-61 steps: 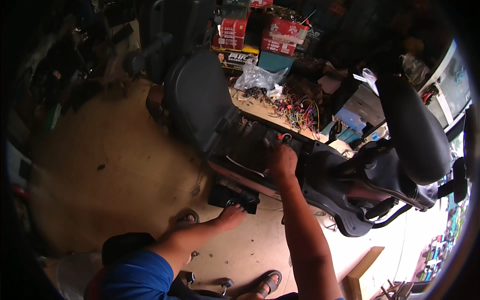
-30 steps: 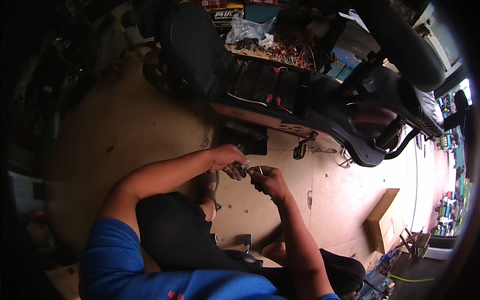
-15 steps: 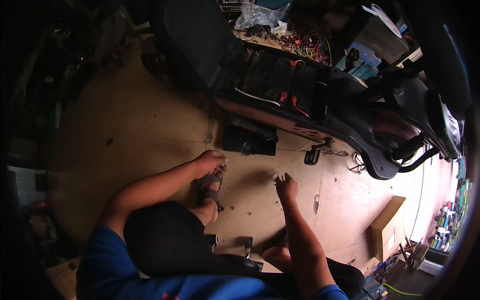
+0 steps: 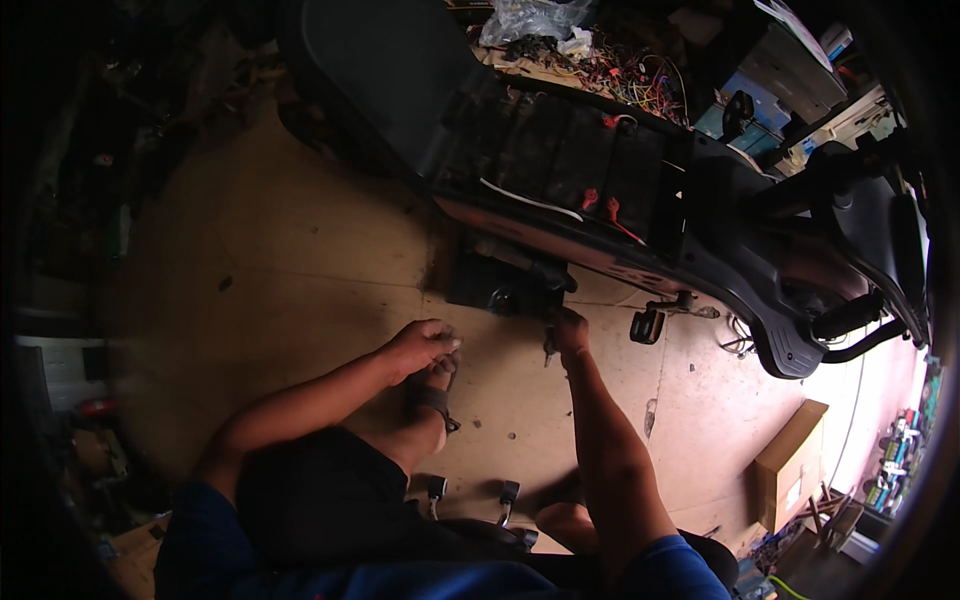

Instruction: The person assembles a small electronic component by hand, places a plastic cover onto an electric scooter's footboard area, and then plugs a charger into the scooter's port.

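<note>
My right hand is closed beside a black box-like part under the vehicle's side. A short dark, slender thing sticks out below its fingers, too small to name. Above my bare foot in a dark sandal, my left hand is held with its fingers pinched together; what they hold, if anything, is hidden. Before me stands a black electric scooter with its battery bay uncovered. Dark batteries sit in a row there, with red terminal covers and a white cable.
A pedal juts from the scooter's near side. Beyond it lie tangled coloured wires and a clear plastic bag. At the right, a cardboard box stands on the tiled floor. Two small stool or stand legs show near my knees.
My right hand has moved forward to the black part under the scooter and its fingers have closed in. My left hand stays near my foot, slightly lower. The view has shifted a little.
</note>
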Demonstrator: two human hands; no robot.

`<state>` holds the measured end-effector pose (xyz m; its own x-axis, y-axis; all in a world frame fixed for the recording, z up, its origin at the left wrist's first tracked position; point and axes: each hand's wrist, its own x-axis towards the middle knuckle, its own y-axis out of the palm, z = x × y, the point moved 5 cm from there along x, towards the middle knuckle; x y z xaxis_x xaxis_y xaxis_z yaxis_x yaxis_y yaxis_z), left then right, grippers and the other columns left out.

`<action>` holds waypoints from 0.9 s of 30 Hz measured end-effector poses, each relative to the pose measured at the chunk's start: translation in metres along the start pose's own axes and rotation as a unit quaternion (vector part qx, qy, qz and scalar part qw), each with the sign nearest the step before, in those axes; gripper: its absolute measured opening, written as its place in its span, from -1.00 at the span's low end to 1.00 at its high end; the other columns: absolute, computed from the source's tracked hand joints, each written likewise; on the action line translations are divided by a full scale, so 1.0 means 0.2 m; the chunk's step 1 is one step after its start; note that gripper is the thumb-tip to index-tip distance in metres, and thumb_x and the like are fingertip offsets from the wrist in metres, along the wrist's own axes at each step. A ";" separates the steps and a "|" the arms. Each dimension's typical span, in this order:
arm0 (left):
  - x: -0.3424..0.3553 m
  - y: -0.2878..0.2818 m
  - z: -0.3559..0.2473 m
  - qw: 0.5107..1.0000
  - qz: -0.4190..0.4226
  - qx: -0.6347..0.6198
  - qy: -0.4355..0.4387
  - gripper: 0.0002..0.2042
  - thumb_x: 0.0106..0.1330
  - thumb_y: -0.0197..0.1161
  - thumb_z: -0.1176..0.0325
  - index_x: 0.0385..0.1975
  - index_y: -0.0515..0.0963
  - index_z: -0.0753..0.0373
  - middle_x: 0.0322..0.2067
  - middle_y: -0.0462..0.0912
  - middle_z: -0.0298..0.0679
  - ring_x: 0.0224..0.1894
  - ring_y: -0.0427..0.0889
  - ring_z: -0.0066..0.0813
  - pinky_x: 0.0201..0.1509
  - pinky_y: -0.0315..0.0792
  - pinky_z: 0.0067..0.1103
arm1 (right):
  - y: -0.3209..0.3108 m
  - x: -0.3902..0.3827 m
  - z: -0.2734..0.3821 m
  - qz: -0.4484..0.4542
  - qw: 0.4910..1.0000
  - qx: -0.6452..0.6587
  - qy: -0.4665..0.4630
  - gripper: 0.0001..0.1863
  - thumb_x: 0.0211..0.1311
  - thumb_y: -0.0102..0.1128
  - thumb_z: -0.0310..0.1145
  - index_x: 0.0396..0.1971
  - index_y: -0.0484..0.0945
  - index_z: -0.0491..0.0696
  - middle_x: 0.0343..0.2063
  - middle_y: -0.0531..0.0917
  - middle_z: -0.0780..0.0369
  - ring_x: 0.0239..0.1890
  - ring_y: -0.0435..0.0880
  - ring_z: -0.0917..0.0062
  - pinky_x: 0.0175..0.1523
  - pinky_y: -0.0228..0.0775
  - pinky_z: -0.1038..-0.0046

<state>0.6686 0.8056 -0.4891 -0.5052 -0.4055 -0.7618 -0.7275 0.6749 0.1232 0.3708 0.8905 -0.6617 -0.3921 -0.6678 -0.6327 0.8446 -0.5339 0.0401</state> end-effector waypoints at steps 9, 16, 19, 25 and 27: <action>-0.29 -0.03 -0.32 0.990 0.036 0.090 0.100 -0.78 0.55 0.24 0.34 0.05 0.56 0.30 -0.26 0.74 -0.24 -0.33 0.72 -0.52 -0.25 0.58 -0.56 | 0.03 -0.79 -0.11 0.040 0.995 0.082 0.030 -0.78 0.46 0.33 -0.19 -0.29 0.67 -0.04 -0.66 0.53 0.36 -0.69 0.47 0.68 -0.62 0.13 0.58; -0.79 0.14 -0.81 0.963 0.078 0.196 0.167 -0.76 0.50 0.37 0.30 -0.03 0.56 0.30 -0.33 0.74 -0.24 -0.37 0.74 -0.53 -0.34 0.60 -0.58 | -0.05 -1.31 0.33 0.137 0.989 -0.003 0.050 -0.74 0.42 0.33 -0.22 -0.32 0.71 -0.12 -0.63 0.54 0.33 -0.65 0.46 0.65 -0.57 0.16 0.56; -1.06 0.35 -1.01 0.944 0.095 0.235 0.213 -0.78 0.53 0.31 0.34 0.03 0.57 0.31 -0.31 0.76 -0.20 -0.34 0.77 -0.51 -0.25 0.64 -0.57 | -0.19 -1.52 0.63 0.158 0.979 -0.123 0.037 -0.71 0.35 0.36 -0.18 -0.32 0.78 -0.13 -0.63 0.57 0.33 -0.61 0.50 0.64 -0.53 0.21 0.55; -1.53 0.73 -1.06 0.930 0.144 0.214 0.262 -0.74 0.55 0.32 0.28 0.04 0.56 0.33 -0.34 0.74 -0.23 -0.36 0.77 -0.51 -0.32 0.64 -0.59 | -0.43 -1.99 1.29 0.210 0.950 -0.230 -0.020 -0.67 0.36 0.25 -0.17 -0.35 0.80 -0.14 -0.60 0.59 0.30 -0.58 0.52 0.63 -0.50 0.29 0.56; -1.63 0.81 -1.01 0.929 0.163 0.201 0.266 -0.62 0.50 0.38 0.12 0.04 0.56 0.33 -0.32 0.74 -0.28 -0.36 0.76 -0.55 -0.34 0.59 -0.64 | -0.46 -2.13 1.41 0.204 0.957 -0.204 -0.018 -0.68 0.35 0.25 -0.20 -0.33 0.79 -0.17 -0.60 0.60 0.30 -0.60 0.51 0.65 -0.53 0.25 0.57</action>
<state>0.6217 0.9232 -0.0930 -0.9039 -0.3138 -0.2906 -0.3171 0.9477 -0.0371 0.3567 1.0770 -0.1778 -0.0059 -0.7989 -0.6014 0.9994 0.0167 -0.0319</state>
